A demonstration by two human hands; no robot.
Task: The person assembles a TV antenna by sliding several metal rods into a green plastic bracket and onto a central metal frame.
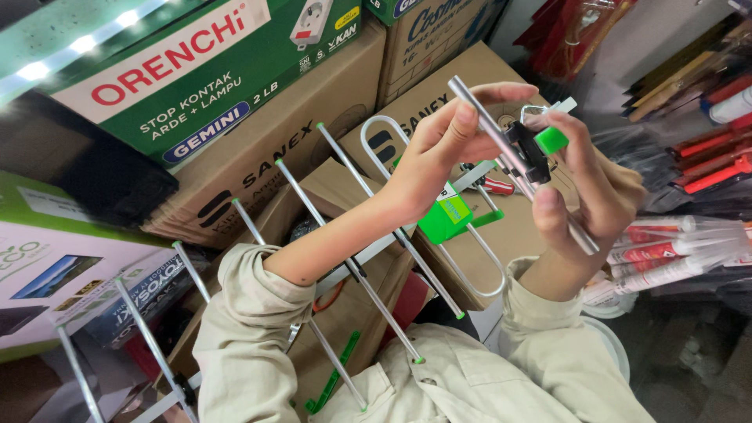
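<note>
While boxed stock behind, rod (pixel 517 160) in both hands.

Silver antenna rod (pixel 501 141) with black clamp (pixel 526 153), green end cap (pixel 551 139); beige sleeves (pixel 251 321); brown cardboard boxes (pixel 313 133).

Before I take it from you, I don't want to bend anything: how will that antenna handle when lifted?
Probably light: the antenna is thin metal rods on a slim boom. Likely awkward, since the rods stick out sideways and may snag the boxes. The rod held by both hands looks thin and could bend.
</note>
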